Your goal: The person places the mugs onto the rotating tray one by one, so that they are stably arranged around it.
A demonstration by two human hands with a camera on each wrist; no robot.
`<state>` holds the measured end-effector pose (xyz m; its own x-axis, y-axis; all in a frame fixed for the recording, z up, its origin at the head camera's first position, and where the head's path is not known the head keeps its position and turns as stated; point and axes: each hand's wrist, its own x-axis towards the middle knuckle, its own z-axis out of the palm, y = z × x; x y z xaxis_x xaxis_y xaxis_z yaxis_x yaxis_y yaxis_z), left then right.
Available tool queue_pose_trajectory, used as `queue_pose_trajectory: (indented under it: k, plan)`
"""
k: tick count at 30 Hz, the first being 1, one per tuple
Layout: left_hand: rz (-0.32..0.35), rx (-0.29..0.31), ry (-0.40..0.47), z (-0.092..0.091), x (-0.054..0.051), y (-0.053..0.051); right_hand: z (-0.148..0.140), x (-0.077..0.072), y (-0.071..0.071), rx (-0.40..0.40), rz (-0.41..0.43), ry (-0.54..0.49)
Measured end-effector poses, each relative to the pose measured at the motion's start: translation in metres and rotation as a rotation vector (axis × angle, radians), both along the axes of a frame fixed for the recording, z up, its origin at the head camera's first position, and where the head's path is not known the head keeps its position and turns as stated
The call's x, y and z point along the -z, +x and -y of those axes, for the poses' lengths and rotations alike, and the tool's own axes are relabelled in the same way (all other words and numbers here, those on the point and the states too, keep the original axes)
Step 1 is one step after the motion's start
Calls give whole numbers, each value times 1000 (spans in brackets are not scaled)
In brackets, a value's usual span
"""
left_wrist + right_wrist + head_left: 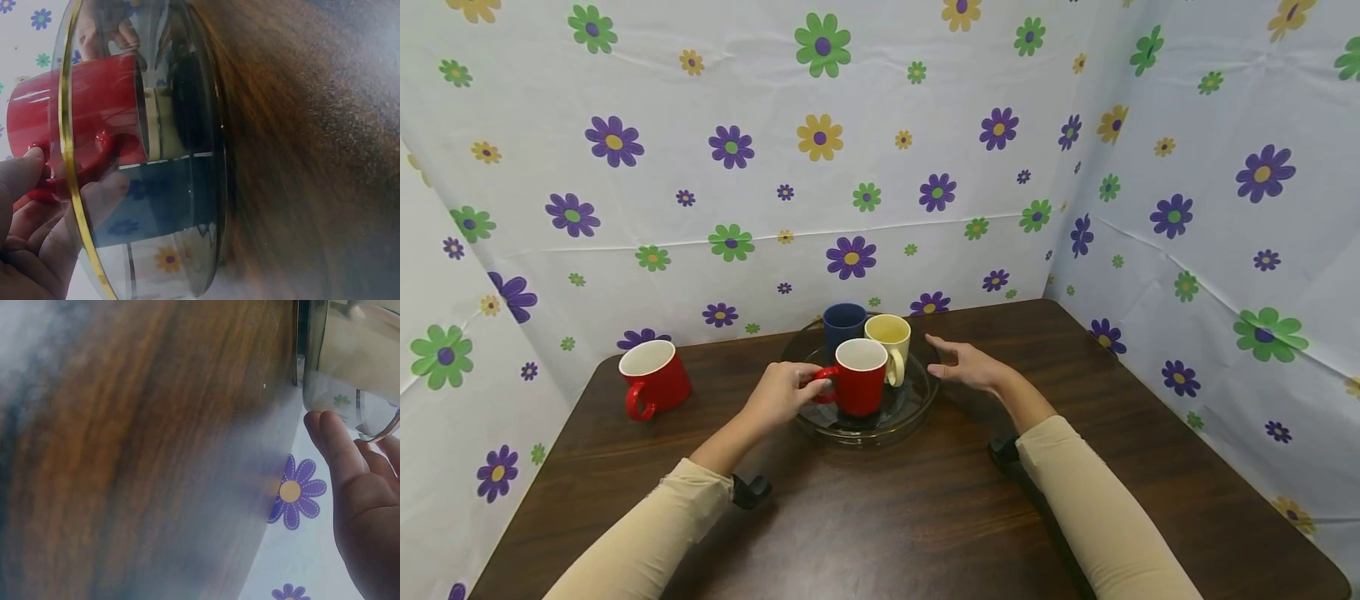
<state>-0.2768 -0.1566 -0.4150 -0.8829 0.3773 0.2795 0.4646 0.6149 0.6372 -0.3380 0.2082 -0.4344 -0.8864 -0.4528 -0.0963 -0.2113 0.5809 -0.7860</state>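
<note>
In the head view a round glass dish (857,435) holds a red mug (861,385), a yellow mug (889,333) and a blue mug (844,317). My left hand (781,395) pinches the red mug's handle, and the left wrist view shows the thumb and fingers of that hand (31,225) at the handle, beside the dish's gold rim (74,181). At the dish's right side is my right hand (973,368), fingers extended. The right wrist view has the fingertips of this hand (369,500) beside the glass wall (315,381); whether they touch is unclear.
A second red mug (658,385) sits tilted on the dark wooden table (880,533) at the back left, its handle toward the front. Flower-patterned sheets (850,183) hang behind the table and along its sides.
</note>
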Motion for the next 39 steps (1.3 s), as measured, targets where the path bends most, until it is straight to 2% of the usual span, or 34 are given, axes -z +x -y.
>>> queue_pose_trajectory:
  k: [7, 15, 21, 25, 34, 39]
  plan:
    - [29, 21, -12, -4, 3, -3, 1, -2, -2, -2, 1, -2]
    - [32, 22, -26, -5, 0, -5, 2, -5, -4, 9, -12, -7]
    - [-25, -30, -66, -9, 0, -6, 2, -8, -7, 5, -18, 2]
    - [-30, -68, -96, -13, 3, -6, 3, -9, -5, 8, -12, 5]
    - [-20, -83, -122, -17, 9, -7, 1, -3, -2, -4, -2, 7]
    - [-52, -81, -144, -15, 10, -7, 1, -2, 0, 11, -5, 25]
